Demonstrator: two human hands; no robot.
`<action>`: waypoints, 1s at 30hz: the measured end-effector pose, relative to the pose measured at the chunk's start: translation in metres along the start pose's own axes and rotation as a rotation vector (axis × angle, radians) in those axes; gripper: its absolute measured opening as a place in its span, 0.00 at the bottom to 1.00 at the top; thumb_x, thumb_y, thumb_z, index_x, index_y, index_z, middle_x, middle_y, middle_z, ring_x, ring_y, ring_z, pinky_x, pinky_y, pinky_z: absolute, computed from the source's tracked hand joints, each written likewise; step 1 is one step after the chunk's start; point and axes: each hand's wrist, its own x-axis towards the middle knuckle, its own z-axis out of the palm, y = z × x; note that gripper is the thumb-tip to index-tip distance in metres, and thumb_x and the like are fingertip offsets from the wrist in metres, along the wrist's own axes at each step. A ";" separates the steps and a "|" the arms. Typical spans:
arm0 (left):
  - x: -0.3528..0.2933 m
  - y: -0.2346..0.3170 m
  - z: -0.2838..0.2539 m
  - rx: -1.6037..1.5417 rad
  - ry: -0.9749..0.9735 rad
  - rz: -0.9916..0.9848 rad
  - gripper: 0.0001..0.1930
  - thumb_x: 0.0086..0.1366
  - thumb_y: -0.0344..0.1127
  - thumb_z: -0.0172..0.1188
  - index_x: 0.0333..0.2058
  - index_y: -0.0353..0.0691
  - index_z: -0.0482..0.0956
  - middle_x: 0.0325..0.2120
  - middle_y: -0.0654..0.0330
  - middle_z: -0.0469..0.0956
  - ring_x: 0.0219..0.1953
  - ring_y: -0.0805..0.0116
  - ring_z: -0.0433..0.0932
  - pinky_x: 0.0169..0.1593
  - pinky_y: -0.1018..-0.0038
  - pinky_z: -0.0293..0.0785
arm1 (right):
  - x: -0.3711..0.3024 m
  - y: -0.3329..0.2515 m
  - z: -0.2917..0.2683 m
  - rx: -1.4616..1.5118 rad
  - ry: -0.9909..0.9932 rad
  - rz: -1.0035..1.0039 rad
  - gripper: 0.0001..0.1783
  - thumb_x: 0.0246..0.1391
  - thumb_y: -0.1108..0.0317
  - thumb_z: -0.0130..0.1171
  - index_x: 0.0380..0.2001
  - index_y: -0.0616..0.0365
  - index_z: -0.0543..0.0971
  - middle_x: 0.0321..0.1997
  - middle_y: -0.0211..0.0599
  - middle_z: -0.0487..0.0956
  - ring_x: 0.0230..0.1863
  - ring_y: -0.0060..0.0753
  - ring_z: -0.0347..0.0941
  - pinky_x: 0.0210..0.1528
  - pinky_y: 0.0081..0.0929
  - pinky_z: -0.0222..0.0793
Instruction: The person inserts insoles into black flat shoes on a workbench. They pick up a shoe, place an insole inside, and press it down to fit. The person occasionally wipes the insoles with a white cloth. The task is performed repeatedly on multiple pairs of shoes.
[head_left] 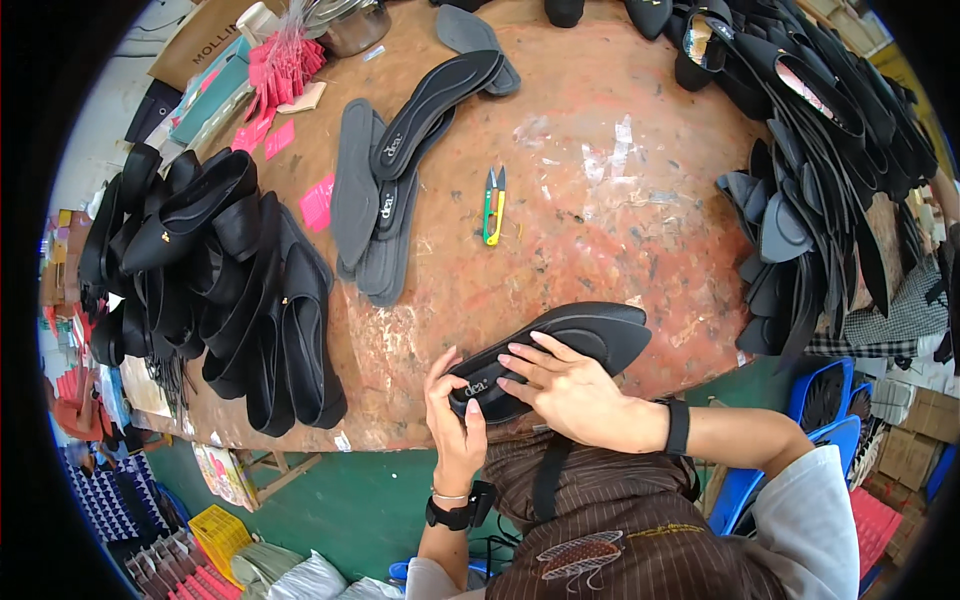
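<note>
At the table's near edge I hold a black insole [622,338] with a pointed toe end, tilted toward the right. My left hand [458,420] grips its heel end, thumb on one side and fingers on the other, next to light printed lettering. Across the middle of the insole lies my right hand [570,392], fingers pressed on the top face; its thumb is hidden. Farther off, several black and grey insoles [358,180] rest in an overlapping pile. Yellow-and-green thread snips [494,208] lie to the right of that pile, blades pointing away.
Black heeled shoes [205,225] are heaped at the left of the worn reddish table [590,230]. More black shoes [815,85] and stacked dark insoles [800,240] crowd the right side. Pink tags [282,75], a teal box [208,92] and a metal pot [346,24] stand far left.
</note>
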 end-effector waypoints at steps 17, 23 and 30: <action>-0.003 0.099 0.092 0.752 -0.836 0.182 0.19 0.54 0.37 0.64 0.42 0.29 0.79 0.55 0.38 0.73 0.29 0.57 0.82 0.25 0.71 0.79 | -0.055 0.008 -0.065 0.237 0.067 0.390 0.17 0.39 0.78 0.62 0.37 0.64 0.74 0.56 0.57 0.74 0.68 0.57 0.62 0.70 0.61 0.51; 0.003 0.099 0.086 0.625 -0.717 0.195 0.23 0.58 0.43 0.65 0.45 0.29 0.79 0.54 0.37 0.73 0.22 0.57 0.83 0.24 0.66 0.78 | -0.001 0.054 -0.038 -0.091 0.184 0.319 0.21 0.47 0.77 0.52 0.48 0.68 0.75 0.50 0.51 0.77 0.57 0.50 0.72 0.74 0.53 0.44; 0.002 0.094 0.086 0.639 -0.743 0.220 0.29 0.57 0.40 0.65 0.53 0.23 0.74 0.57 0.35 0.70 0.21 0.65 0.83 0.23 0.74 0.77 | -0.022 0.036 -0.026 -0.208 0.310 0.326 0.26 0.44 0.81 0.54 0.50 0.74 0.71 0.48 0.61 0.75 0.55 0.58 0.72 0.73 0.55 0.47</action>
